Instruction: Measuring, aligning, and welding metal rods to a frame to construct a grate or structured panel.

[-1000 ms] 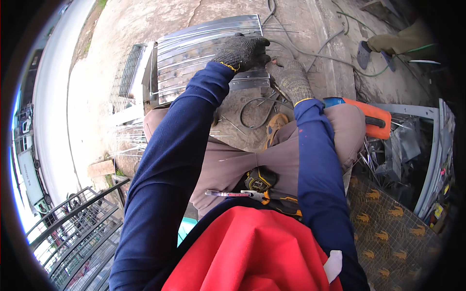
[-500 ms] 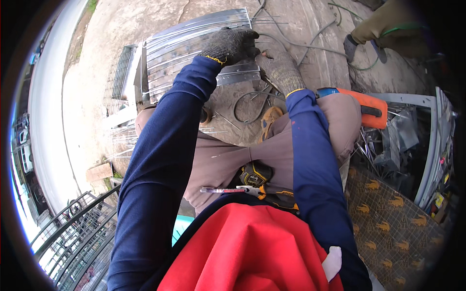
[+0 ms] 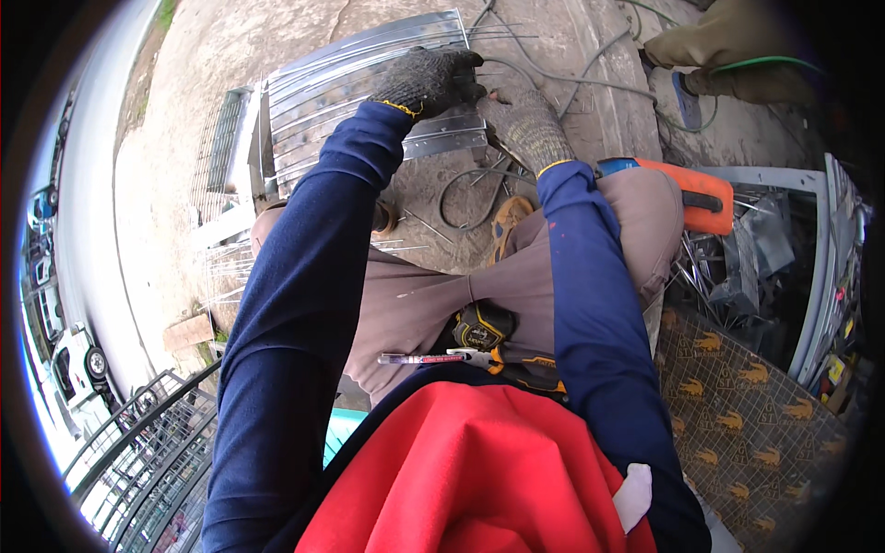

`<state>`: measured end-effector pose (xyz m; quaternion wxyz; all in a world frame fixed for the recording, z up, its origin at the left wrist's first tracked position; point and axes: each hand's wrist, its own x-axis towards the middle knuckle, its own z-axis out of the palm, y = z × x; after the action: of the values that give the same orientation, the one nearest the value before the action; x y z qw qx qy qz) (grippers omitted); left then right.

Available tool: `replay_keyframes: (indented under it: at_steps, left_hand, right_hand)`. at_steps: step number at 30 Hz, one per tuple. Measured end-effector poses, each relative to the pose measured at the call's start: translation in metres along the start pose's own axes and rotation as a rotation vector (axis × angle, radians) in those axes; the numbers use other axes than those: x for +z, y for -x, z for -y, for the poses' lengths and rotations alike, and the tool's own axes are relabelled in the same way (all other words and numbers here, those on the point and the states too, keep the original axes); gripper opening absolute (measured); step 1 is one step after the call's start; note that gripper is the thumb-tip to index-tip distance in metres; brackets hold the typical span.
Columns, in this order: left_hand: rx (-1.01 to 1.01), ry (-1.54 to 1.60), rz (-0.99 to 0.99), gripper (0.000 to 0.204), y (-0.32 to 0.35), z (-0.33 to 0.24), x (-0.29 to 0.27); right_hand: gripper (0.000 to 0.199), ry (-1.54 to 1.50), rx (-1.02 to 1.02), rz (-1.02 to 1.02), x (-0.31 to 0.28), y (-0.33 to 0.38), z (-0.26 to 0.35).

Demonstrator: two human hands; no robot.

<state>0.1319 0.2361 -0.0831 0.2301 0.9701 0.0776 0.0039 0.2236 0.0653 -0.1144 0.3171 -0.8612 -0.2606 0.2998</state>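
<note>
- Left hand [image 3: 429,83], dark glove: it's over the right part of a metal panel [image 3: 336,101]. Fingers look bent, thumb side toward the other hand. Can't tell how tight they are or what they've got hold of.
- Right hand [image 3: 527,124], lighter glove: just off the panel's right edge, near the left fingertips. Fingers look partly curled, and something slim and dark [image 3: 503,149] shows beside the palm. Can't make out whether it's gripped.
- The panel is out past the knees, thin metal rods [image 3: 309,134] lying across it, some poking past its right edge.
- My worry: those rods look loose at the ends, so a sideways bump from either glove could probably roll them out of line.
- Sheet edges look thin too; a slip with the hands this close could snag a glove.
- The cable [image 3: 604,88] runs near the panel, and another person's leg [image 3: 737,83] is right by it. A caught foot could tug it.
- Marker [image 3: 406,358] is lying loose-looking at the lap; leaning forward might drop it.
</note>
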Motion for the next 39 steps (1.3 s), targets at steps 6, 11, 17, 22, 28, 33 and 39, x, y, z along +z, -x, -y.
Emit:
replay_keyframes:
  at_steps: [6,11,17,22,28,33,39]
  left_hand:
    - [-0.111,-0.080,0.017,0.055,0.002,-0.010,-0.003]
    - [-0.079,-0.062,-0.017,0.054,0.000,0.001,0.004]
    - [-0.041,-0.041,-0.048,0.054,-0.003,0.011,0.014]
    - [-0.061,-0.047,-0.056,0.054,-0.002,0.007,0.012]
    - [-0.036,-0.011,-0.097,0.051,0.012,-0.004,0.005]
    - [-0.005,0.151,-0.464,0.048,0.059,-0.023,0.001]
    - [-0.129,0.226,-0.553,0.045,0.118,-0.041,0.011]
  right_hand:
    - [0.041,-0.048,-0.050,0.037,-0.001,0.002,-0.002]
    - [0.044,-0.004,-0.062,0.027,-0.002,0.004,0.000]
    - [0.041,0.009,-0.084,-0.025,-0.001,0.004,-0.002]
    - [0.038,-0.059,-0.155,-0.040,0.002,0.003,-0.007]
    - [0.041,-0.021,-0.198,-0.097,0.003,0.006,-0.002]
    - [0.035,0.012,-0.312,-0.041,-0.005,0.023,0.013]
    - [0.027,-0.063,-0.511,-0.008,-0.006,0.044,0.027]
